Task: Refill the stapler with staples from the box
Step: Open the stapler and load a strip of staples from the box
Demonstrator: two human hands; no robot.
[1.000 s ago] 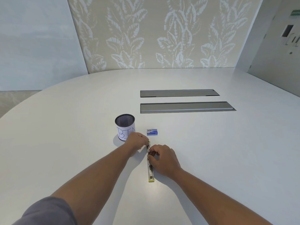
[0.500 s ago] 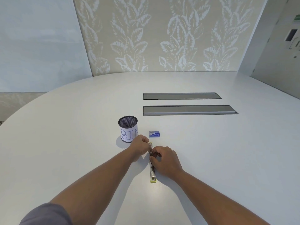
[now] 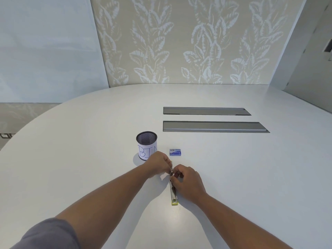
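A slim metal stapler point(image 3: 173, 194) with a yellow-green near end lies lengthwise on the white table point(image 3: 233, 177), opened out flat. My left hand point(image 3: 158, 164) grips its far end with curled fingers. My right hand point(image 3: 188, 182) pinches the stapler near its middle from the right side. The small blue staple box point(image 3: 175, 152) sits shut on the table just beyond both hands, touched by neither. My fingers hide the far half of the stapler.
A black mesh cup point(image 3: 146, 145) with a paper label reading "BIN" stands left of the staple box, right behind my left hand. Two long grey cable hatches point(image 3: 213, 126) lie flush in the table farther back. A patterned wall rises behind the table.
Both hands stay on the stapler in nearly the same hold. The camera view has shifted slightly, and the stapler, box and cup keep their places.
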